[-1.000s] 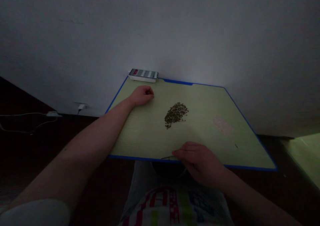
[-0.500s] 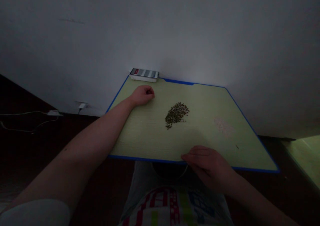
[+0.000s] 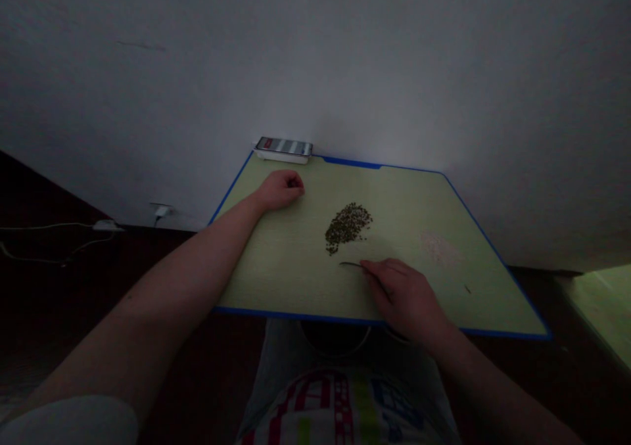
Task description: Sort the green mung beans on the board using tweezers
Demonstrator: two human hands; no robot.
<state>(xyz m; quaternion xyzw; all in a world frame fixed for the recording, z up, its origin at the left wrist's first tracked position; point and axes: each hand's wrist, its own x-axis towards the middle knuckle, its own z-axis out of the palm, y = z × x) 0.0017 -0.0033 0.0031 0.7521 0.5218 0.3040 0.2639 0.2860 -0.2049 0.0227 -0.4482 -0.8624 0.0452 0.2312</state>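
Two hands at the table (image 3: 276,281). Left hand (image 3: 280,190) near left edge, fingers curled, can't tell if holding. Dark grain pile (image 3: 346,225) mid-table, room toward far edge. Thin tool (image 3: 351,263), tip just nearside of pile, pinched by right hand (image 3: 407,297) above near edge. Pale pile (image 3: 440,246) toward right edge.

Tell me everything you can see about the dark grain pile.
The pile is many tiny, dark green-brown grains with paler specks between; their kind is unclear. It lies in a loose, slanting patch around the middle of the pale green tabletop, strays at its edges. Neither the left hand nor the right hand touches it; the thin tool ends short of its near end.
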